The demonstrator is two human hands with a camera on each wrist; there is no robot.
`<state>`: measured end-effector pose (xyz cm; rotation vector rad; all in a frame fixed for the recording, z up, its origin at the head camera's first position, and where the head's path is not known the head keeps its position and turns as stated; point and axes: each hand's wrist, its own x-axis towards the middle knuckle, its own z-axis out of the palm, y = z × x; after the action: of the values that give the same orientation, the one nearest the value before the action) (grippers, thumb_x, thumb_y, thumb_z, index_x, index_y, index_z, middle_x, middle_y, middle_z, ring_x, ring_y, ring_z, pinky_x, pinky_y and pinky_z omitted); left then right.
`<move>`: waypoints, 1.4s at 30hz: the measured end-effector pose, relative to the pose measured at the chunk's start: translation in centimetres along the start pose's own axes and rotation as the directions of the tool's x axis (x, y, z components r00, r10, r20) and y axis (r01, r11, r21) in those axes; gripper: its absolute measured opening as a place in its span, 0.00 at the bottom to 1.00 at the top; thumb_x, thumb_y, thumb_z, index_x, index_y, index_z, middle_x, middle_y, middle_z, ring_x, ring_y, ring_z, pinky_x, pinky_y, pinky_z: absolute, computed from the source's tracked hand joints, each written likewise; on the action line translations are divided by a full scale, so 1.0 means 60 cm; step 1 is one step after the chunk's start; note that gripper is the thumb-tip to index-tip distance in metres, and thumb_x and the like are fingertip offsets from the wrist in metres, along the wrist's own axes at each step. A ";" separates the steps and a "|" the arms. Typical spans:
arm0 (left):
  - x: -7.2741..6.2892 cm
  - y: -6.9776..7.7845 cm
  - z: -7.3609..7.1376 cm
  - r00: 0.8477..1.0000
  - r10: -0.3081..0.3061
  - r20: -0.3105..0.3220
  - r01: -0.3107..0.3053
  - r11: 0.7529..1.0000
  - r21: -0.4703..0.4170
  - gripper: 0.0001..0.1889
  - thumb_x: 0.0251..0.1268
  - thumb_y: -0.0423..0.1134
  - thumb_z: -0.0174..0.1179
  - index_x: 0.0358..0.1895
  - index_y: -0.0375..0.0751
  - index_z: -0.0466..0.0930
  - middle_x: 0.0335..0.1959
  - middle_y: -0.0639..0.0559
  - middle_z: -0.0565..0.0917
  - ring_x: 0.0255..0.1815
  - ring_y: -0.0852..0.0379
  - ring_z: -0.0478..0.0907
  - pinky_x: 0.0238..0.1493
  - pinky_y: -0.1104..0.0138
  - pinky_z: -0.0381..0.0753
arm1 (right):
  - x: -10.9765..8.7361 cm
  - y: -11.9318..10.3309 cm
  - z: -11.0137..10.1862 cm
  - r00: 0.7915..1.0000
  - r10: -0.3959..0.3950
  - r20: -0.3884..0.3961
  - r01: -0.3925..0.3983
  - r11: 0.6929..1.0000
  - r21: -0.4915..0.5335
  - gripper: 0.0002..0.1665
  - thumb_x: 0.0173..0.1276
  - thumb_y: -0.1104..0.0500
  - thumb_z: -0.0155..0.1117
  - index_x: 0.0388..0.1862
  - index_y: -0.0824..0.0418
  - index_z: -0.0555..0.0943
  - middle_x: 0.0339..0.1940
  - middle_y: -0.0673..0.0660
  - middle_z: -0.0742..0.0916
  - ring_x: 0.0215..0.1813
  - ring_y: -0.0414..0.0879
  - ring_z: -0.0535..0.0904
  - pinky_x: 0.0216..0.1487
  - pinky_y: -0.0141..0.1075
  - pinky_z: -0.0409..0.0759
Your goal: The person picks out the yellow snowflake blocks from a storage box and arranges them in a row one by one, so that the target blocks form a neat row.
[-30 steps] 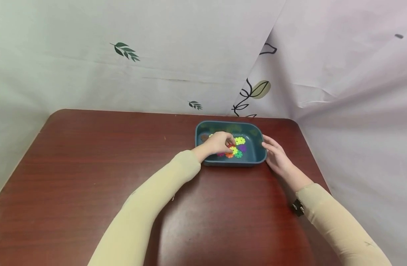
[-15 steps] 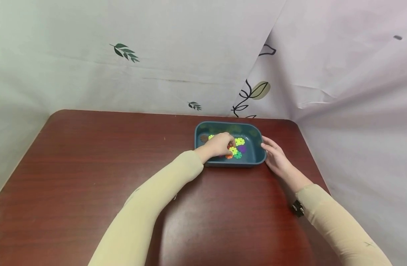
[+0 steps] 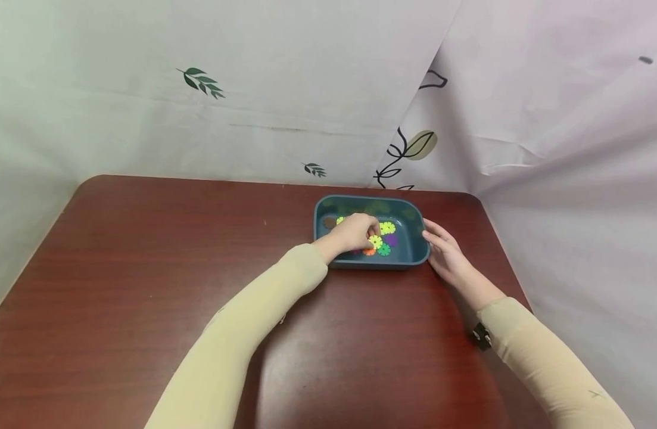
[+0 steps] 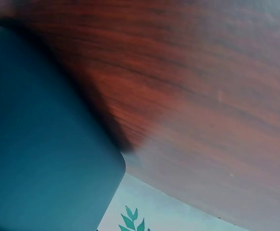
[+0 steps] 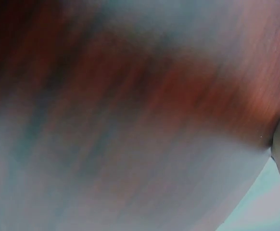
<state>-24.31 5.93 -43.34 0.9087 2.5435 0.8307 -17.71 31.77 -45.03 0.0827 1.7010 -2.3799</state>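
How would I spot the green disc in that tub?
On the brown table stands a dark teal tub. Inside, just right of the left hand, sits the notched green disc. Green distinguishes it from the neighbouring yellow disc, orange disc and purple disc.

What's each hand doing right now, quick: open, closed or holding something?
Left hand: fingers curved beside a yellow piece; whether it holds anything cannot be told.
Right hand: open, touching the right end of the dark teal tray.
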 end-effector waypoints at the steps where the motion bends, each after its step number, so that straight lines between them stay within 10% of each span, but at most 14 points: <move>1: 0.000 0.000 0.001 1.000 -0.003 -0.001 0.003 1.000 -0.005 0.13 0.68 0.32 0.71 0.54 0.40 0.87 0.51 0.46 0.89 0.53 0.51 0.84 0.59 0.61 0.84 | 0.001 0.000 0.000 1.000 0.000 -0.002 0.000 1.000 0.002 0.22 0.85 0.67 0.46 0.57 0.46 0.83 0.53 0.43 0.88 0.54 0.35 0.83 0.54 0.27 0.82; 15: -0.013 -0.010 -0.013 0.998 -0.014 -0.066 -0.005 0.961 -0.277 0.04 0.71 0.31 0.67 0.45 0.37 0.89 0.45 0.43 0.91 0.48 0.50 0.88 0.53 0.65 0.86 | 0.001 0.006 0.007 1.000 -0.009 -0.006 0.009 1.000 0.024 0.23 0.85 0.68 0.45 0.56 0.46 0.85 0.52 0.43 0.89 0.54 0.34 0.83 0.55 0.27 0.81; 24: -0.031 -0.021 -0.064 0.992 -0.027 -0.122 -0.013 0.948 -0.317 0.07 0.70 0.32 0.70 0.47 0.34 0.90 0.45 0.42 0.92 0.47 0.49 0.90 0.52 0.64 0.89 | 0.002 0.010 0.011 1.000 -0.001 -0.025 0.002 1.000 0.020 0.22 0.85 0.67 0.46 0.55 0.46 0.84 0.52 0.43 0.89 0.54 0.34 0.83 0.55 0.27 0.81; 42: -0.137 -0.116 -0.170 0.947 -0.183 -0.263 0.072 0.921 -0.384 0.08 0.71 0.32 0.70 0.48 0.34 0.89 0.45 0.39 0.90 0.46 0.48 0.87 0.52 0.61 0.87 | 0.011 0.008 0.013 1.000 0.017 -0.024 -0.017 1.000 0.005 0.20 0.85 0.66 0.48 0.57 0.46 0.83 0.53 0.42 0.88 0.55 0.35 0.83 0.56 0.27 0.81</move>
<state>-26.21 -8.09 -38.88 0.5217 2.5161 1.4349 -18.20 30.81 -45.35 0.1270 1.6983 -2.3801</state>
